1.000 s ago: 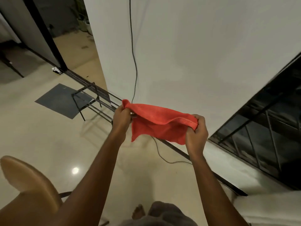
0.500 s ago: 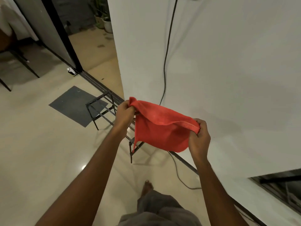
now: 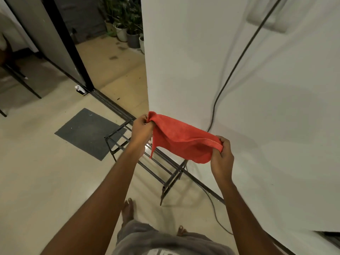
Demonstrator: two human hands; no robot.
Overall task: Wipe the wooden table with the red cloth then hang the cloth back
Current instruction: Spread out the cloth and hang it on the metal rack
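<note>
Red cloth (image 3: 181, 142) is the thing to follow, and it hangs in the air between two raised hands, over the floor and clear of everything below it. Nearest the camera are the person's grey shorts (image 3: 165, 242) and two bare feet on the pale floor (image 3: 36, 181), then the two forearms reaching forward. The left hand (image 3: 141, 132) is closed around one bunched corner of the cloth, and the right hand (image 3: 221, 159) pinches the hemmed edge at the opposite end, so the fabric is stretched between them with a loose flap drooping from the middle. Just beyond and below the hands stands a low black metal rack (image 3: 147, 162) of thin bars, set close against the foot of the white wall (image 3: 202, 70); the cloth is above it and does not touch it. A dark cable (image 3: 237, 65) runs down the wall and trails onto the floor beside the rack. Further left lies a grey mat (image 3: 88, 133), then a dark door frame (image 3: 68, 43), and beyond that potted plants (image 3: 125, 30) outside. No wooden table shows in this view, so whether the wiping is finished cannot be checked; with the cloth spread out and held over the rack, this looks like the hanging step, which is not yet done. What seems left is to lower the cloth over a bar and let go.
</note>
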